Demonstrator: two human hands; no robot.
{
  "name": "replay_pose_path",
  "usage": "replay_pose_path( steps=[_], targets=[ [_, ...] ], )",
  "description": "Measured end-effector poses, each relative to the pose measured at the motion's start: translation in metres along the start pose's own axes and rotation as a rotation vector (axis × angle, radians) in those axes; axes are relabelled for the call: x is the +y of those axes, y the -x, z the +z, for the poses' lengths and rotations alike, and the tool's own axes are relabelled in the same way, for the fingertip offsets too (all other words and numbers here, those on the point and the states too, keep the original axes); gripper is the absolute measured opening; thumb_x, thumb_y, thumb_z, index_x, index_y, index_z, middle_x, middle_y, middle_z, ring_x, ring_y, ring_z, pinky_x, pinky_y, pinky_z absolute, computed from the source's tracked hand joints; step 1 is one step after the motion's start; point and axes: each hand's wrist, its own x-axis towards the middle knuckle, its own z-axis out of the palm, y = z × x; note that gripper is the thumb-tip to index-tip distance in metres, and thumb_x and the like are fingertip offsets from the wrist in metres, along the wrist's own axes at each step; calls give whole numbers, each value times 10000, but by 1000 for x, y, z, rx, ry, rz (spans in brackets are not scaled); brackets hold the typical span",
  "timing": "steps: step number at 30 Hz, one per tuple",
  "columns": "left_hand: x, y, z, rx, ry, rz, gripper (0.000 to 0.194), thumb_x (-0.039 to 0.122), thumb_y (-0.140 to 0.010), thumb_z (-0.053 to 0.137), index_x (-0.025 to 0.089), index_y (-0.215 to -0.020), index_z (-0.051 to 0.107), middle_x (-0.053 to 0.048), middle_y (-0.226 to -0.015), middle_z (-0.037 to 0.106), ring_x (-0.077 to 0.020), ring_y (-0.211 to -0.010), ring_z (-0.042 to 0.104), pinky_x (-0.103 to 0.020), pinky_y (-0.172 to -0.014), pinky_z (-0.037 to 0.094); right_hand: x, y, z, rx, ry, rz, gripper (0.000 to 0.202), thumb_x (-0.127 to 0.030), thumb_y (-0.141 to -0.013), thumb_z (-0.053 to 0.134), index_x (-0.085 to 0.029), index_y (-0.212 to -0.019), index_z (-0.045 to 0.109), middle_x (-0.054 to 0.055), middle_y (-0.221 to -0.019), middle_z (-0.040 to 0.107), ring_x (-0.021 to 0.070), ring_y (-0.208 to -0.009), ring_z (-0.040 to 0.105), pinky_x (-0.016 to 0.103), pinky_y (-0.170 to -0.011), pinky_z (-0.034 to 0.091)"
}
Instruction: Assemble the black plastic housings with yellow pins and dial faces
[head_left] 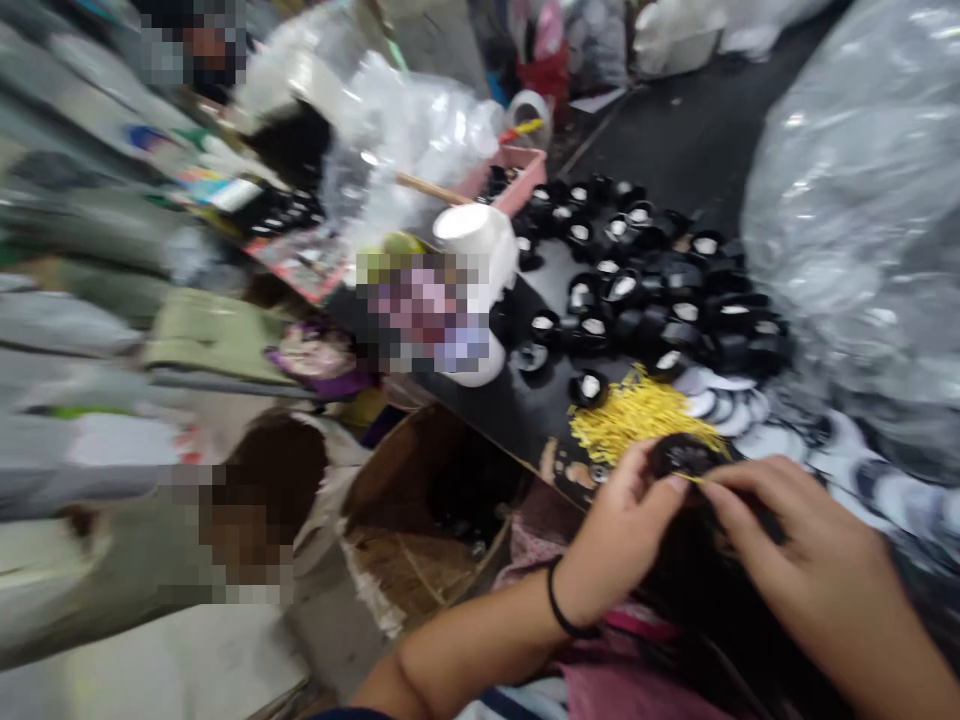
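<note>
Head view: black tabletop (536, 395), yellow strips (637, 415) piled near me. My left hand (622, 530) grips a round black piece (684, 455) above its edge; my right (795, 530) pinches a yellow strip (691, 478) against it.

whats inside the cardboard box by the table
Inside the cardboard box are dark contents with a few small shiny bits, too shadowy and blurred to name. The black table overhangs its far side, so anything there is hidden.
</note>
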Motion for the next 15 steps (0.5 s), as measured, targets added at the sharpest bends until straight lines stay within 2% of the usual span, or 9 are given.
replay_pose_path(
  steps=[2, 5, 10, 15],
  targets=[
    [-1, 0, 2, -12, -48, 16, 286, 276, -892, 597, 209, -1169, 594, -46, -1190, 674, -197, -1139, 599, -328, -1036, 422, -3, -2, -1, -22, 16, -10, 206, -366, -943, 472, -255, -841, 612, 19, -805, 633, 174, -747, 607, 328, -688, 454],
    [-1, 1, 4, -45, -97, 24, 256, 243, -901, 585, 220, -1155, 588, -32, -1178, 671, -172, -1126, 591, -292, -1009, 431, -2, -1, -5, -53, 30, 23, 175, -311, -953, 483, -240, -838, 596, -3, -791, 602, 145, -725, 574, 298, -692, 425],
    [1, 3, 3, -72, -137, 19, 224, 244, -896, 584, 215, -1118, 570, -31, -1090, 683, -164, -1040, 615, -275, -926, 470, -1, 1, -9, -97, -41, 45, 173, -310, -952, 497, -245, -826, 595, -25, -762, 591, 126, -683, 560, 268, -647, 412],
    [0, 2, 1, -32, -209, 42, 200, 260, -862, 623, 208, -1052, 588, -29, -995, 679, -173, -966, 631, -280, -879, 491, -4, 0, -8, -54, -18, 52, 221, -322, -947, 486, -245, -767, 589, -25, -719, 601, 127, -640, 569, 254, -603, 426]
  ],
)
